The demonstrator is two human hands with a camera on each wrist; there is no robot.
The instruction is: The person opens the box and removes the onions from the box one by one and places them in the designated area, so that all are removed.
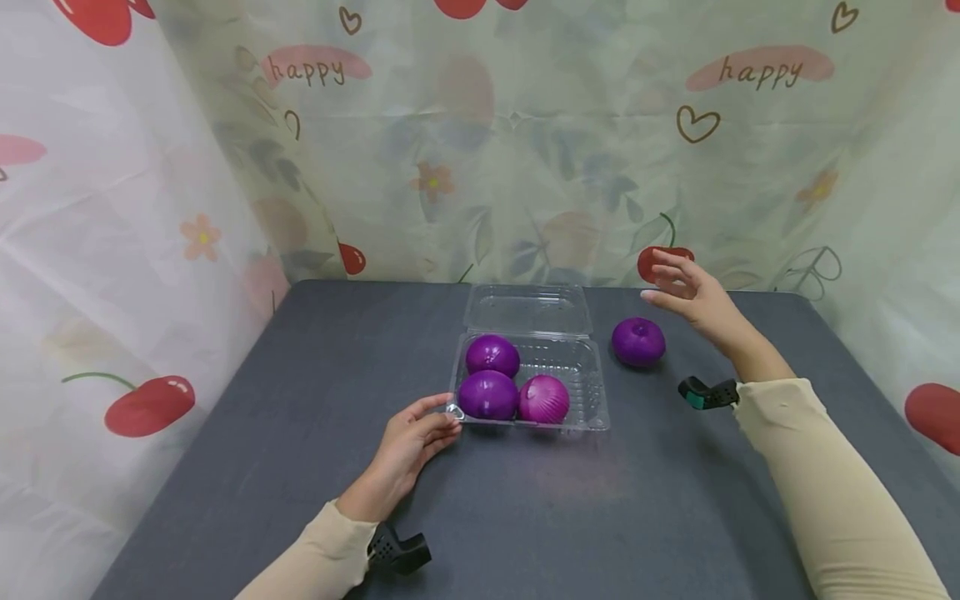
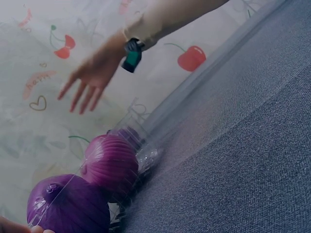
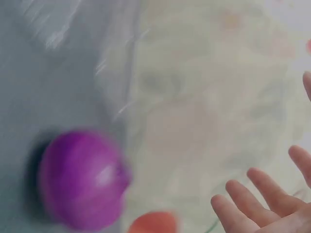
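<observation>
An unlidded clear plastic clamshell box (image 1: 581, 387) sits on the table with its lid (image 1: 528, 310) folded back. Inside, on its left and front, are two dark purple onions, one at the back (image 1: 492, 356) and one in front (image 1: 487, 395), beside a pinker onion (image 1: 544, 399). My left hand (image 1: 408, 442) pinches the box's front left corner between thumb and fingers. To the right of the box lies another purple onion (image 1: 638, 342), also large in the right wrist view (image 3: 82, 179). Raised above and right of that onion, my right hand (image 1: 690, 296) has spread fingers and holds nothing.
The dark grey table (image 1: 337, 358) carries the box and the loose onion. A printed curtain (image 1: 517, 167) hangs behind its back edge and along both sides. Each wrist wears a small black camera mount, such as the right one (image 1: 707, 393).
</observation>
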